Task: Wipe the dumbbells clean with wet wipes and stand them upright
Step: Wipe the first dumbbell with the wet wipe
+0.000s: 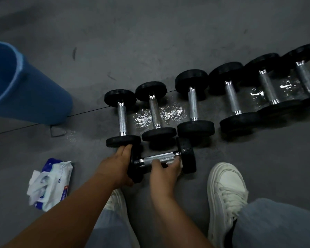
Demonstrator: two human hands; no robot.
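The bin (25,90) is solid blue. Right of the bin, the dumbbells (193,102) have black heads and silver cross-hatched handles, and the dark grey floor (150,33) shows glossy wet patches. Nearer than the bin, the wipes pack (50,183) is white and blue. The wet wipe (175,162) and sneakers (225,190) are white.

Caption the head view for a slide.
A dumbbell, end gripped by the left hand, right hand pressing a white wipe to its handle; six more dumbbells behind.
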